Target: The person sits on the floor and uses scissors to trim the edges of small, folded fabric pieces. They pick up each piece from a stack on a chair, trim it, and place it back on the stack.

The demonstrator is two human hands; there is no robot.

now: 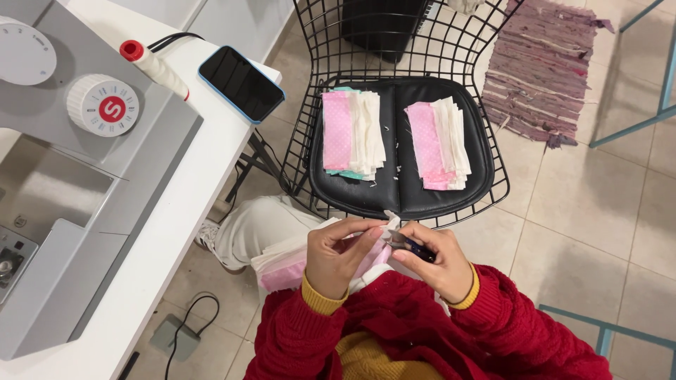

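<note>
Over lap, hands [384, 257] trimming pink fabric [282, 271], snips [412, 246]

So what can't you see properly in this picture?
- Small dark tool in the right hand: fingers hide most of it.
- Fabric piece held by the left hand: mostly hidden by both hands.
- Sewing machine: cut off by the left edge.

We see our left hand [338, 257] curled, fingertips pinched together; our right hand [433, 260] closes in a grip (thumb forward). Both red-sleeved forearms angle inward.
</note>
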